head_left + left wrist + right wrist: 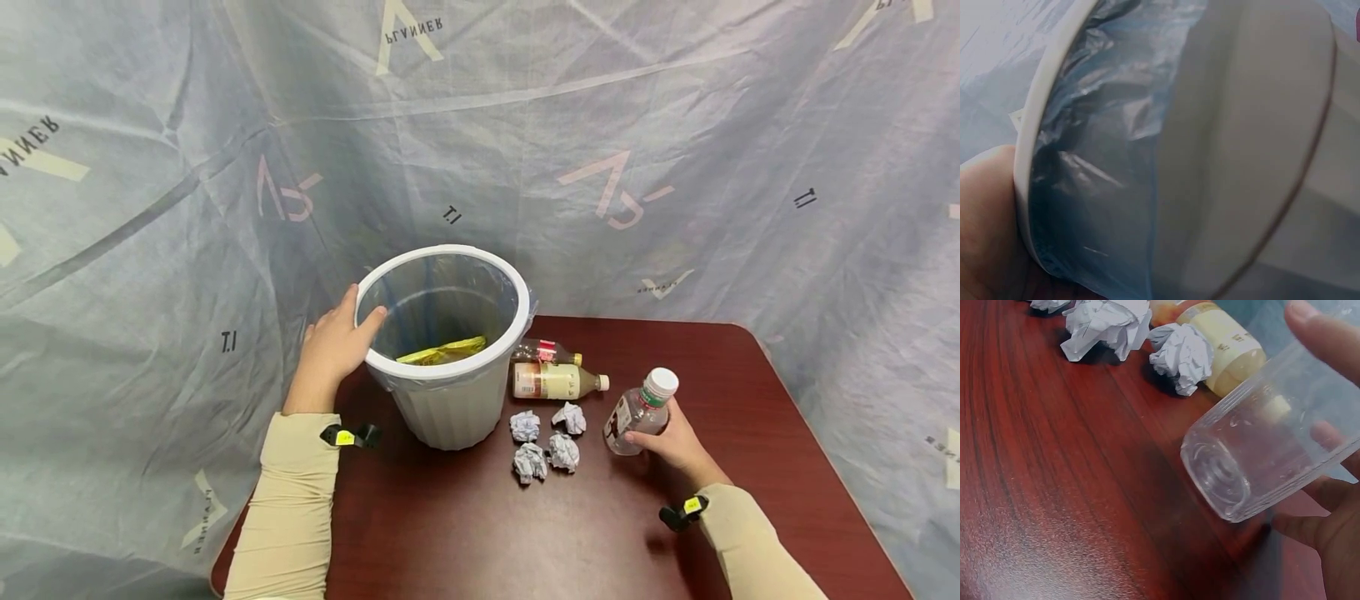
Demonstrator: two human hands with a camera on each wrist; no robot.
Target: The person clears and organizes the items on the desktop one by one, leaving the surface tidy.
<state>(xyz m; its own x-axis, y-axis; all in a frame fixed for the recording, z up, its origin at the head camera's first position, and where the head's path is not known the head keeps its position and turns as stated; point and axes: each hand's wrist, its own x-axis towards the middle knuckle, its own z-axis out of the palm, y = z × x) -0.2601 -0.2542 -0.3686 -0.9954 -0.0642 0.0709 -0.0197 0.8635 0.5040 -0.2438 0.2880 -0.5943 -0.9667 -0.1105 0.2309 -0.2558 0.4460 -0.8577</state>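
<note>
A pale grey trash bin [450,408] with a white rim and a bluish plastic liner [1104,156] stands on the table. My left hand [336,343] grips the rim on its left side, thumb over the edge. Inside the bin lies a yellow, shiny wrapper [444,353]. On the right, my right hand [681,446] holds a clear plastic bottle [628,422], its fingers and thumb around the body. The bottle has a white cap [662,382] and a green band at the neck. It tilts, and in the right wrist view its transparent base shows close over the tabletop.
Several crumpled paper balls [563,452] lie between the bin and the bottle. Behind them, a bottle with a cream label [551,381] and another with a red label [546,351] lie on their sides. The reddish-brown table [450,533] meets grey plastic sheeting [480,150] all around.
</note>
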